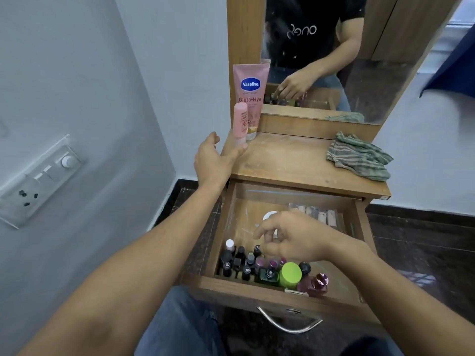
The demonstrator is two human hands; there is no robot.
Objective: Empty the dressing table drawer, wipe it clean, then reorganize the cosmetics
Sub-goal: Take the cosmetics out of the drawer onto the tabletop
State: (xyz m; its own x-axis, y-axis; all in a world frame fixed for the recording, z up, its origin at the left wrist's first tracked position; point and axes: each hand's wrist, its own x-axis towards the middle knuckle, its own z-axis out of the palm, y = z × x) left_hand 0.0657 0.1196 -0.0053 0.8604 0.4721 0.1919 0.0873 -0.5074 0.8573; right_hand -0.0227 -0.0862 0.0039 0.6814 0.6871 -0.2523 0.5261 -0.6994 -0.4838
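Pink stick point(240, 122) upright on tabletop point(288, 160); left hand point(216, 160) fingers straight against its base, thumb apart. Right hand point(290, 240) hovers loosely curled, seemingly empty, over bottles point(246, 263) in open drawer point(282, 286) (emptying barely begun). Next: pinch one bottle, lift clear.

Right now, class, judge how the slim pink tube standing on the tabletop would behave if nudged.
The slim pink tube stands tall on a narrow base near the tabletop edge, so it probably tips easily. Once down, its round body would likely roll.
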